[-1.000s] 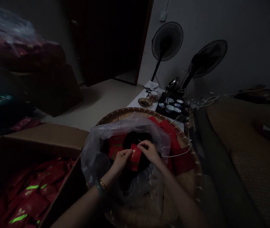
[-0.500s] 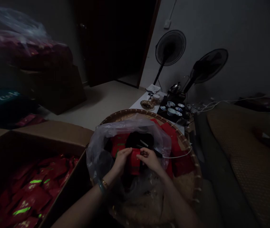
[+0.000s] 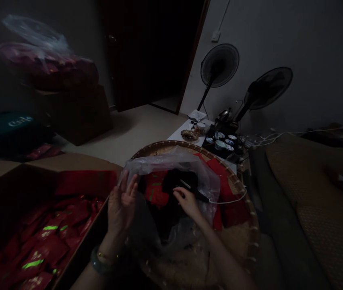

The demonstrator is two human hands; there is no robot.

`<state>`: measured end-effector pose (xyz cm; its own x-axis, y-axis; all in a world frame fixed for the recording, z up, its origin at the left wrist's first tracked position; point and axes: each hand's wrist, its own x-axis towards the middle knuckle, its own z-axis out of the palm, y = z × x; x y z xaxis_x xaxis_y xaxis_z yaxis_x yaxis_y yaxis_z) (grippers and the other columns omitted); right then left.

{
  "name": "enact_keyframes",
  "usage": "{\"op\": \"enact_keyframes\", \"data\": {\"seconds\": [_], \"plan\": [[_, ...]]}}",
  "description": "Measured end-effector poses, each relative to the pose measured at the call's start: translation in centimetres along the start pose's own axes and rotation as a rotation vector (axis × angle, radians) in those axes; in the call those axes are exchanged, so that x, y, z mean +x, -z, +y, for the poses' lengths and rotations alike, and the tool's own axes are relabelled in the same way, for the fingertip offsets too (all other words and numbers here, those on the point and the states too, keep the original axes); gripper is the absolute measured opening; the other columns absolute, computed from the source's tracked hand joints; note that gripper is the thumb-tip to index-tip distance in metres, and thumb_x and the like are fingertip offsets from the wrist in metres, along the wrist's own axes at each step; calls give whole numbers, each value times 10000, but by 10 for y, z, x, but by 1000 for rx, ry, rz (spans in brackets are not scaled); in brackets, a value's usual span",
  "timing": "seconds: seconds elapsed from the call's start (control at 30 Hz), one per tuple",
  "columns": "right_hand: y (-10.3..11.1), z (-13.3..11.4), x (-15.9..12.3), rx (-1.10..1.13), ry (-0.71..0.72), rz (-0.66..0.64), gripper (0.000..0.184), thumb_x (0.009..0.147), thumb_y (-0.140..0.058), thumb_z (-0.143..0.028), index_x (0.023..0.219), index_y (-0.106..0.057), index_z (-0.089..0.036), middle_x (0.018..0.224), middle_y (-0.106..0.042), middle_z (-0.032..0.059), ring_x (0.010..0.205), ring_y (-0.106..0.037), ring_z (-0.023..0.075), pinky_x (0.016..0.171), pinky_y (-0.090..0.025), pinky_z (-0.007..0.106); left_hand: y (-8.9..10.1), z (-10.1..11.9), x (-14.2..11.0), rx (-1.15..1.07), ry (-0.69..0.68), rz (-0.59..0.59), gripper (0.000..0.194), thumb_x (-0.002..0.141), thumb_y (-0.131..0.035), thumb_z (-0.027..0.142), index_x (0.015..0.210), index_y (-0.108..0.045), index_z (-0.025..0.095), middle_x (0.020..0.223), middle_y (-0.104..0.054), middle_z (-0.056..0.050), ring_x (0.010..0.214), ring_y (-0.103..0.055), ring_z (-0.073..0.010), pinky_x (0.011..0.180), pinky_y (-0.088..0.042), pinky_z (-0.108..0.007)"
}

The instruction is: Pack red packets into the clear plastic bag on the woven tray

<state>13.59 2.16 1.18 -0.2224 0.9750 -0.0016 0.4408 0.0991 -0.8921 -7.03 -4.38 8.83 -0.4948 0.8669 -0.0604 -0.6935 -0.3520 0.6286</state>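
A cardboard box (image 3: 71, 161), cut off at the lower left, holds a heap of red packets (image 3: 49, 247), several with bright green strips; they overlap too much to count. A flat red patch (image 3: 85, 182) shows along the box's far inner side, too soft in outline to call a single packet. Beside the box sits one round bamboo tray (image 3: 242, 247), bearing an open clear plastic bag (image 3: 139, 163); inside the bag lie red pieces with green marks (image 3: 155, 189) and something black (image 3: 165, 219), its form lost in the dark. More red sheets (image 3: 226, 189), partly covered by the bag, lie at the tray's right, their number unclear. The left hand (image 3: 123, 201) is open and bare, fingers spread, between box and bag, with two bracelets (image 3: 99, 261) on its wrist. The right hand (image 3: 186, 200) is over the bag, thumb and fingers drawn together; a black-handled tool (image 3: 202, 196) with a white cord runs behind it, and whether the hand grips the tool cannot be told. Beyond, a white desk (image 3: 177, 132) carries a black tea tray (image 3: 210, 152) with about six cups (image 3: 220, 145). Two fans (image 3: 220, 65) stand behind. Farther left, another clear bag (image 3: 38, 38) with reddish contents tops a second cardboard box (image 3: 77, 117).
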Motion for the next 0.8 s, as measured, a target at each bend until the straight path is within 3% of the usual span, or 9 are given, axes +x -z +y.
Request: {"op": "enact_keyframes", "data": {"seconds": [0.1, 0.2, 0.27, 0.37, 0.4, 0.47, 0.53, 0.6, 0.8], "plan": [[-26, 3, 2, -396, 149, -44, 330, 719, -633, -296, 1034, -606, -201, 1013, -626, 96, 961, -538, 268, 835, -436, 411, 4, -4, -1, 104, 61, -34, 569, 711, -662, 360, 1238, -448, 356, 1255, -532, -59, 1005, -601, -197, 772, -499, -258], [-36, 2, 5, -565, 165, -76, 244, 705, -638, -161, 944, -645, -209, 914, -642, 81, 921, -528, 263, 799, -435, 382, 12, -24, -1, 346, 117, -99, 466, 716, -646, 363, 1159, -539, 267, 1225, -555, -97, 952, -620, -229, 754, -502, -318], [-30, -3, 7, -554, 172, -87, 146, 725, -606, -128, 831, -668, -207, 845, -646, 63, 881, -535, 239, 778, -436, 355, 18, -35, 4, 625, 41, -221, 364, 705, -647, 350, 1043, -626, 219, 1159, -601, -98, 1023, -579, -253, 850, -462, -370], [-12, -14, 7, -450, 243, -80, 135, 746, -578, -120, 790, -673, -207, 854, -640, 44, 876, -544, 207, 801, -426, 339, 24, -42, 14, 1022, -202, -464, 319, 663, -672, 281, 978, -673, 231, 1168, -605, -68, 1161, -465, -273, 1003, -319, -420], [-7, -18, 6, -399, 280, -77, 152, 753, -563, -112, 795, -671, -210, 864, -638, 37, 878, -550, 194, 810, -426, 331, 24, -44, 16, 1118, -234, -533, 288, 660, -669, 261, 946, -687, 237, 1117, -635, -63, 1144, -477, -276, 998, -317, -415], [2, -25, 4, -289, 336, -28, 187, 771, -528, -105, 835, -664, -216, 873, -637, 29, 863, -569, 170, 795, -440, 307, 24, -47, 17, 1260, -162, -601, 189, 686, -636, 250, 856, -715, 230, 914, -704, -72, 980, -579, -273, 893, -398, -375], [5, -28, 1, -208, 349, 87, 226, 787, -511, -126, 946, -643, -218, 889, -638, 36, 826, -586, 160, 730, -469, 284, 23, -51, 13, 1326, 6, -593, 184, 738, -572, 284, 802, -726, 208, 750, -713, -71, 760, -634, -238, 730, -447, -306], [3, -28, -2, -197, 363, 199, 269, 803, -513, -164, 1049, -609, -214, 938, -638, 54, 831, -592, 169, 697, -486, 286, 23, -56, 6, 1292, 124, -558, 267, 774, -514, 336, 824, -725, 180, 747, -713, -60, 677, -631, -209, 630, -443, -259], [-5, -26, -9, -386, 571, 286, 327, 858, -465, -176, 1173, -552, -194, 1054, -633, 85, 996, -560, 197, 869, -467, 361, 26, -72, -6, 987, 237, -394, 334, 701, -581, 420, 752, -716, 120, 682, -696, -39, 628, -592, -173, 570, -432, -227]]}}
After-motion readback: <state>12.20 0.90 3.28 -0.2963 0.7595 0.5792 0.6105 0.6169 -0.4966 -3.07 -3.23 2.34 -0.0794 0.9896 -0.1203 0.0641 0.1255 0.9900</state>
